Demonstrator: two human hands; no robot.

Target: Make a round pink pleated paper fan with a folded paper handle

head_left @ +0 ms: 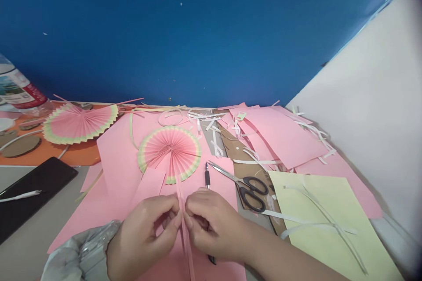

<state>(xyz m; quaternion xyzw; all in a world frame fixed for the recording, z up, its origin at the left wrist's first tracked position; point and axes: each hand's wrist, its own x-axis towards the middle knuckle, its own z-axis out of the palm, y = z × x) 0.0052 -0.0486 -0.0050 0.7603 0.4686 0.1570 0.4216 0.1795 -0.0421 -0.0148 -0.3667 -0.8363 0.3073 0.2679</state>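
A narrow folded pink paper strip (186, 246) runs upright through the middle of the view, toward the round fan. My left hand (148, 232) pinches it from the left, thumb and fingertips pressed together. From the right, my right hand (214, 224) pinches the same strip at about the same height. Just beyond lies a round pleated paper fan (169, 151), pink with a pale green rim. A black pen (207, 174) lies partly under my right hand. Black-handled scissors (242, 182) rest to the right, blades slightly apart.
Pink sheets (286, 136) and white paper scraps (216, 140) spread at the back right, near a pale green sheet (316, 210). On the left are a second pleated fan (81, 123), a dark phone (39, 193) and a bottle (20, 88). A blue wall (198, 35) stands behind.
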